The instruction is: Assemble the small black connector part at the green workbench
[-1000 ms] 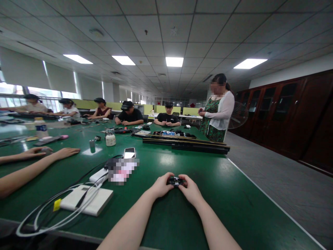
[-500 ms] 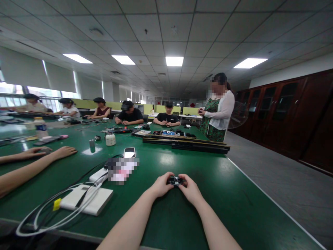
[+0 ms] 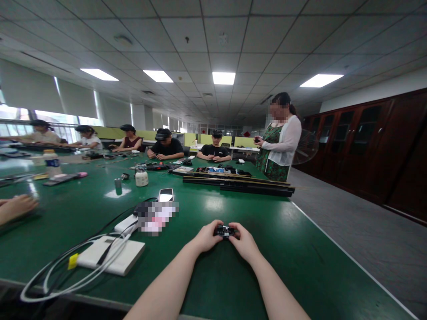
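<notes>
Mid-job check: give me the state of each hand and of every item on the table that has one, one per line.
left hand: grip closed on small black part, low over the green table
right hand: grip closed on the same part
white box: flat, white cable looped over it
phone: flat, screen up
white bottle: upright
ceiling lights: on
</notes>
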Demonstrator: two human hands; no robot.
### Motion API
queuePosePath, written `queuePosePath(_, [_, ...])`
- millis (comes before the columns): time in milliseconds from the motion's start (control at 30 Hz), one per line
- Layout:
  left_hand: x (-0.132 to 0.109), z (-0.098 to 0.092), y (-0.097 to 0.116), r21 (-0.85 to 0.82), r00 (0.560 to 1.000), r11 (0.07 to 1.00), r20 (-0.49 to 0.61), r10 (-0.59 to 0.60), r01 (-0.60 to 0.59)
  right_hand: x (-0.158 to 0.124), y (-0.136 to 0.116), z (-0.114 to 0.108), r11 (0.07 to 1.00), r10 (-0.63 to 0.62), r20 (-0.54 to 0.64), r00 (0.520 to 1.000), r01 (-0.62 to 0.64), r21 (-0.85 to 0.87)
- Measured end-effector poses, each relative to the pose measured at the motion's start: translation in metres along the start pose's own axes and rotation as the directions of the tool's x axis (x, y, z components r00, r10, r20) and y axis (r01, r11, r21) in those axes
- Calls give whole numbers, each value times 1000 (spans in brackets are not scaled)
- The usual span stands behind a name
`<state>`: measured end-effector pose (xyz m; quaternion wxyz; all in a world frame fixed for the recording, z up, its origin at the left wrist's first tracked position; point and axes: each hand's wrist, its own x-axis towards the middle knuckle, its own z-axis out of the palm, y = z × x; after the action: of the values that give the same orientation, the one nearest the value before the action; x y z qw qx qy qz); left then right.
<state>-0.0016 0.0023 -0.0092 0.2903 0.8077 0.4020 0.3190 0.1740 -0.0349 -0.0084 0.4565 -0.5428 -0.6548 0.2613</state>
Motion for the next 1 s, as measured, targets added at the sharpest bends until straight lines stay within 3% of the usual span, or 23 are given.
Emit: queuePosePath(1000, [1, 1, -2, -14, 1000, 1000, 0, -4, 4, 1, 2, 1, 1000, 4, 17, 1000, -4, 27])
